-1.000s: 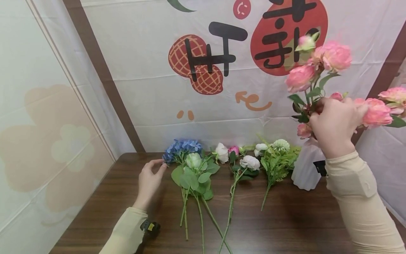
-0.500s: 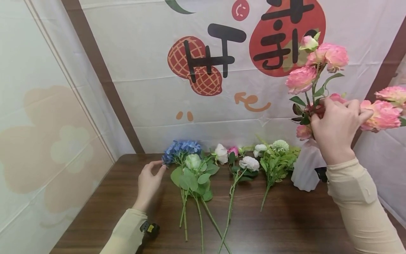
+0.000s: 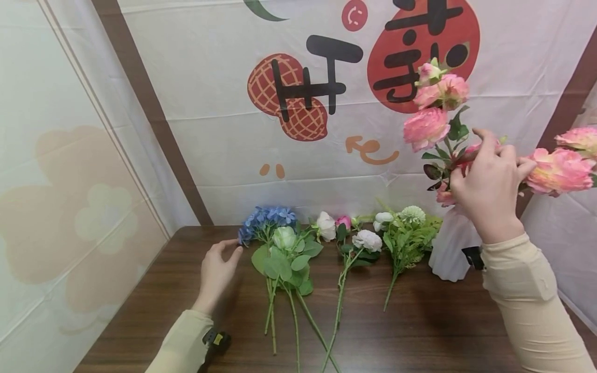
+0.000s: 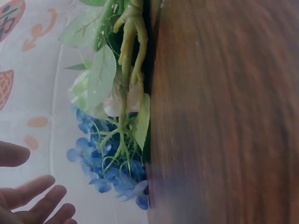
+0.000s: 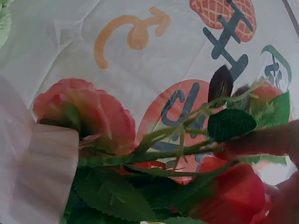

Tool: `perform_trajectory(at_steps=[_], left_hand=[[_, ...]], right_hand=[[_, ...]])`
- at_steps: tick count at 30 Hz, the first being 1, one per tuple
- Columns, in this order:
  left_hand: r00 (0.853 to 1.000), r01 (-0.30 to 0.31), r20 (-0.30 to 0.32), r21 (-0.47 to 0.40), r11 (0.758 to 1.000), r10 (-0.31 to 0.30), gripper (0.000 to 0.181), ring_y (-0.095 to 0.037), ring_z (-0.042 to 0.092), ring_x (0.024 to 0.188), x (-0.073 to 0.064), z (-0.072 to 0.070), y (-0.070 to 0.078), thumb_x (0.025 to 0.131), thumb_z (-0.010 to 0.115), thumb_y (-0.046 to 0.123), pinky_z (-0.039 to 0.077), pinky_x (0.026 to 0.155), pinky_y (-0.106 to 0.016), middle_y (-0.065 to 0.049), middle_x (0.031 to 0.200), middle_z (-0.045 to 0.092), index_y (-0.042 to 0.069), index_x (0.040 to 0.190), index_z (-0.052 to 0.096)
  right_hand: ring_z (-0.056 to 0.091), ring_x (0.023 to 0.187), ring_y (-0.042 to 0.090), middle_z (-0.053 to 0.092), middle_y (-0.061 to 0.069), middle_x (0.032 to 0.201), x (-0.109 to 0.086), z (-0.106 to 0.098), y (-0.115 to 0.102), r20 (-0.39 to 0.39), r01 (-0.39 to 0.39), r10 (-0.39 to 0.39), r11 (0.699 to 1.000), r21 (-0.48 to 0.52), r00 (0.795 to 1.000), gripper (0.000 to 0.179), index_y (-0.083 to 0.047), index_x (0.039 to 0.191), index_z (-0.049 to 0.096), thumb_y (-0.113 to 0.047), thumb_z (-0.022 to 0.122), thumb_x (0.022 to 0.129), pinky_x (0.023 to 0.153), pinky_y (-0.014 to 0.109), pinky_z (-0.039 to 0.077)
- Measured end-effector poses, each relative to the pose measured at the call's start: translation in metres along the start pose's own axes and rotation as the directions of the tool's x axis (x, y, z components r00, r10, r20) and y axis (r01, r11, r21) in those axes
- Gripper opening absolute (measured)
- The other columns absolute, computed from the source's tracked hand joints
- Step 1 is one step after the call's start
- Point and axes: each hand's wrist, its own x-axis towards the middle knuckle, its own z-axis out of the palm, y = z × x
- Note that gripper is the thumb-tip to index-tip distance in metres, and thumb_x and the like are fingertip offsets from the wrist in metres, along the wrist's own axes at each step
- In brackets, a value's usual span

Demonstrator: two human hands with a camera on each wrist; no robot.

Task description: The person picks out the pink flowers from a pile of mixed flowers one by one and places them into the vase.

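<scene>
Pink roses [image 3: 424, 129] stand in a frosted white vase [image 3: 450, 248] at the right, spreading to both sides. My right hand [image 3: 489, 194] is among their stems above the vase, index finger raised and fingers spread. In the right wrist view, a fingertip [image 5: 247, 144] lies against a green stem [image 5: 187, 151], and the vase rim [image 5: 56, 128] surrounds the lower stem. On the left, my left hand [image 3: 219, 274] is beside a blue hydrangea [image 3: 266, 220], fingertips right at its petals. In the left wrist view, the fingers [image 4: 35, 191] are apart and hold nothing.
A pale green rose [image 3: 284, 237] with broad leaves lies next to the hydrangea on the brown table [image 3: 373, 336]. White roses [image 3: 367, 240] and a leafy green spray [image 3: 401, 248] lie further right. A printed white cloth [image 3: 224, 129] hangs behind.
The upper pink roses have swung left and slightly down. My right index finger has lifted from the stem, while the left hand has shifted slightly left beside the hydrangea.
</scene>
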Motion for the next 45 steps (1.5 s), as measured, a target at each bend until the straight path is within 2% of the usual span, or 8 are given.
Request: perform_trajectory(at_steps=[8,13,16,20,28,34,39,45], left_hand=[[0.999,-0.031,-0.011,0.052,0.998,0.032,0.036,-0.041,0.046,0.123,0.000,-0.005,-0.007,0.094,0.058,0.025,0.035,0.101,-0.054,-0.021,0.129,0.055,0.005,0.124,0.060],[0.999,-0.035,-0.031,0.067,0.997,0.037,0.035,-0.041,0.046,0.122,0.000,-0.009,-0.011,0.093,0.060,0.023,0.034,0.101,-0.053,-0.022,0.128,0.057,0.004,0.122,0.061],[0.999,-0.026,-0.032,0.073,0.997,0.028,0.036,-0.041,0.046,0.123,-0.001,-0.012,-0.013,0.093,0.060,0.023,0.034,0.101,-0.053,-0.022,0.128,0.056,0.004,0.123,0.061],[1.000,-0.011,-0.024,0.080,0.997,0.013,0.037,-0.041,0.045,0.123,-0.002,-0.015,-0.014,0.093,0.059,0.024,0.033,0.102,-0.053,-0.022,0.129,0.055,0.004,0.124,0.060],[1.000,-0.010,-0.029,0.084,0.996,0.013,0.038,-0.041,0.045,0.123,-0.002,-0.016,-0.016,0.094,0.057,0.028,0.033,0.101,-0.053,-0.022,0.129,0.055,0.005,0.123,0.060],[0.999,-0.013,-0.030,0.082,0.997,0.016,0.038,-0.041,0.045,0.124,-0.003,-0.017,-0.016,0.094,0.057,0.028,0.032,0.102,-0.053,-0.022,0.128,0.055,0.004,0.123,0.060],[0.999,-0.008,-0.032,0.076,0.997,0.010,0.037,-0.041,0.044,0.123,-0.003,-0.018,-0.014,0.094,0.058,0.026,0.032,0.102,-0.054,-0.023,0.129,0.055,0.004,0.123,0.060],[0.999,-0.011,-0.038,0.083,0.996,0.014,0.037,-0.041,0.045,0.122,-0.002,-0.018,-0.013,0.093,0.058,0.026,0.033,0.101,-0.053,-0.023,0.129,0.055,0.004,0.123,0.060]], right_hand=[[0.040,0.090,0.046,0.056,0.024,0.078,0.004,-0.005,0.001,0.123,0.041,-0.043,0.999,0.021,0.991,0.061,-0.013,0.134,0.050,0.000,0.056,0.075,0.092,0.064,0.010],[0.040,0.088,0.047,0.057,0.028,0.083,0.007,-0.004,0.005,0.095,0.090,-0.091,0.996,0.014,0.991,0.061,-0.013,0.134,0.050,0.001,0.056,0.075,0.090,0.064,0.012],[0.039,0.088,0.047,0.054,0.031,0.082,0.008,-0.004,0.009,0.051,0.119,-0.119,0.993,0.011,0.992,0.060,-0.008,0.132,0.051,0.001,0.055,0.073,0.090,0.064,0.012],[0.041,0.090,0.047,0.049,0.031,0.080,0.009,-0.006,0.012,0.027,0.112,-0.112,0.994,0.007,0.993,0.063,-0.005,0.134,0.049,-0.004,0.057,0.071,0.092,0.063,0.011],[0.043,0.092,0.048,0.050,0.030,0.082,0.013,-0.014,0.019,0.074,0.079,-0.077,0.997,-0.019,0.994,0.054,0.006,0.124,0.052,-0.006,0.059,0.071,0.095,0.064,0.010],[0.041,0.085,0.048,0.048,0.029,0.076,0.018,-0.016,0.025,0.141,0.208,-0.199,0.977,-0.051,0.970,0.058,0.001,0.128,0.046,-0.002,0.058,0.071,0.087,0.067,0.013],[0.040,0.083,0.044,0.055,0.028,0.076,0.018,-0.020,0.028,0.192,0.296,-0.278,0.952,-0.072,0.941,0.047,-0.007,0.118,0.057,-0.003,0.059,0.071,0.084,0.068,0.015],[0.041,0.083,0.041,0.059,0.024,0.074,0.019,-0.022,0.030,0.200,0.351,-0.332,0.934,-0.070,0.922,0.041,-0.009,0.110,0.062,-0.006,0.061,0.070,0.086,0.067,0.015]])
